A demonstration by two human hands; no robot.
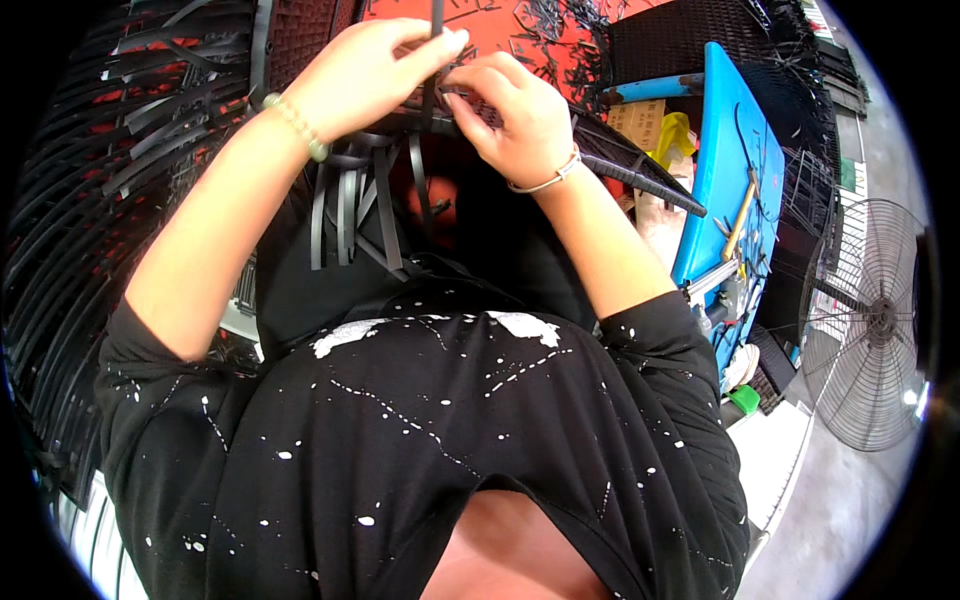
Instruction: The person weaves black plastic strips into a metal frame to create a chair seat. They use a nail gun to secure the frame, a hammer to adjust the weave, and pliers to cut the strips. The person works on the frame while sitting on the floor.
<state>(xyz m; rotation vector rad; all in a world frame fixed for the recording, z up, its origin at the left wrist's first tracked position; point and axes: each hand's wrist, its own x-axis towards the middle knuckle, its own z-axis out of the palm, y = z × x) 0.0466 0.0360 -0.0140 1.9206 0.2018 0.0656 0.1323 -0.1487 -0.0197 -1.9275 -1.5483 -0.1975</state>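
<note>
Left hand [375, 78], wearing a pale-green beaded bracelet [296, 128], pinches a flat black plastic-looking strip [429, 100] upright between both hands; it should handle light and springy, best gripped across its faces. Right hand [520, 112] curls beside it, closure unclear.

Bright overall, left hand [372, 85] and right hand [522, 118] strongly lit, red surface [487, 40] vivid, deep shadow below its near edge, glare beside fan [880, 318], lines bowed toward black rim.

You have printed characters [651, 108] on brown cardboard [628, 120], left of the blue tabletop [716, 150], too small to read.
</note>
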